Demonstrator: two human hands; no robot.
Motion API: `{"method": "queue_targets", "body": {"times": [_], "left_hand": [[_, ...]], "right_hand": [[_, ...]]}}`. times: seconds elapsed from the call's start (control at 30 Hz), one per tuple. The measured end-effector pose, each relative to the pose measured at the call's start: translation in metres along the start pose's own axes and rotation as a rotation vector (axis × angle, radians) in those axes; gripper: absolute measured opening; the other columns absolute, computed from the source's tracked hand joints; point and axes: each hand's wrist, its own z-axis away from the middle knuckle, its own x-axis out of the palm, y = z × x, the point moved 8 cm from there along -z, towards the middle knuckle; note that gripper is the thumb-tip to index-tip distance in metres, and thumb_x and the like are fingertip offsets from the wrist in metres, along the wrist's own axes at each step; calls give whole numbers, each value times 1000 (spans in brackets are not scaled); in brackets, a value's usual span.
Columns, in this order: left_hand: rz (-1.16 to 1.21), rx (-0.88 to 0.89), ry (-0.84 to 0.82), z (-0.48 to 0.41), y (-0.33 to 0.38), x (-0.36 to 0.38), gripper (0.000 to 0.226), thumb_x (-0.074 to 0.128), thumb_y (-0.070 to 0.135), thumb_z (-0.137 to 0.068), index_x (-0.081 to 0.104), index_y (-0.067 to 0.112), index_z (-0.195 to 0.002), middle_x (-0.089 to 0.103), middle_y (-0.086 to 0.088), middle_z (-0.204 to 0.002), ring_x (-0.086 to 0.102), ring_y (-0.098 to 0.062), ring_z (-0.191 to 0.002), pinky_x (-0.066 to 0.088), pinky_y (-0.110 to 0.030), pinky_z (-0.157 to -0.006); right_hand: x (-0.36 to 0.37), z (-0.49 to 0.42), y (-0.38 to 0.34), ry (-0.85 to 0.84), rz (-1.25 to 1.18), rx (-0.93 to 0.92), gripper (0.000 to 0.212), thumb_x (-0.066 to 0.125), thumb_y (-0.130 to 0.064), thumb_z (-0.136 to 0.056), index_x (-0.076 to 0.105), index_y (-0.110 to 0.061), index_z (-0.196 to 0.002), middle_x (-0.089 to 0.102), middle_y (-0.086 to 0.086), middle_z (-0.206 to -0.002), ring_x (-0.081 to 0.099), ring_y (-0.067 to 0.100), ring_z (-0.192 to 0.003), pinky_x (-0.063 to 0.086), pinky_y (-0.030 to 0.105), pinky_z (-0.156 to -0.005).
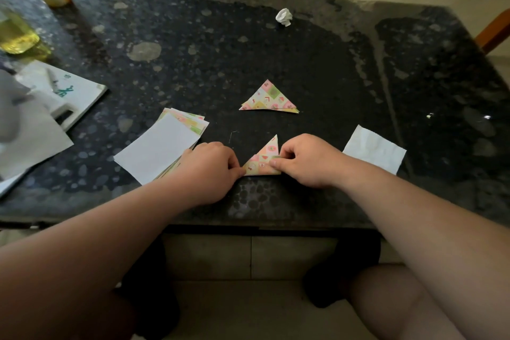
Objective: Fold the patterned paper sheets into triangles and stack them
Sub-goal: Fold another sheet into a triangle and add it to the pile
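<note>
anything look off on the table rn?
Minor only. A crumpled paper ball sits alone toward the far edge of the table, away from the work. The finished triangles are stacked slightly askew: a lower edge peeks out on the right. The triangle being folded looks fine.

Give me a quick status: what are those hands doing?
Left hand and right hand both pinch the folded patterned sheet. Finished triangles stacked just beyond. Unfolded pile at left, nothing blocking.

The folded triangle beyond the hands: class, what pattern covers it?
The folded triangle shows pastel checks, pink, green and yellow; head view.
</note>
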Motion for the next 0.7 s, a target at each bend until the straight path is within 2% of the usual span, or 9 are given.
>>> {"method": "queue_targets", "body": {"times": [0.17, 0.33, 0.43, 0.53, 0.7], "left_hand": [[37, -48, -5, -2, -4, 1, 25, 62, 51, -96, 66, 33, -79, 64, 15, -84, 58, -7, -84, 47, -35, -80], [1, -65, 44, -1, -1, 0, 31, 56, 51, -99, 61, 34, -74, 63, 14, -91, 57, -15, -95, 37, -36, -85], [0, -66, 72, 1, 0, -1, 32, 56, 50, -99, 57, 34, -71, 63, 12, -98, 54, -16, -99, 35, -36, -88], [5, -59, 70, 3, 2, -2, 31, 56, 49, -99, 55, 35, -71, 61, 12, -98, 54, -15, -100, 36, -36, -89], [0, -44, 94, 5, 5, -4, 30, 57, 49, -99, 54, 35, -73, 56, 12, -100, 51, -15, -102, 38, -39, -96]], "right_hand": [[-3, -2, 2, -17, -38, 52, 25, 68, -39, -97, 71, -25, -76, 68, -6, -80, 62, 10, -77, 45, 29, -62], [-2, -3, 6, 58, -111, 65, 20, 71, -36, -95, 76, -21, -83, 70, -6, -82, 64, 11, -80, 51, 31, -69], [-2, -3, 7, 91, -176, 73, 18, 73, -34, -94, 75, -22, -80, 70, -7, -80, 64, 10, -78, 50, 29, -68], [-2, -3, 8, 87, -210, 96, 20, 73, -33, -94, 75, -23, -77, 72, -7, -73, 66, 8, -71, 48, 28, -63], [0, -2, 7, 34, -226, 138, 22, 68, -29, -99, 73, -18, -80, 74, -3, -71, 61, 8, -45, 47, 26, -53]]}}
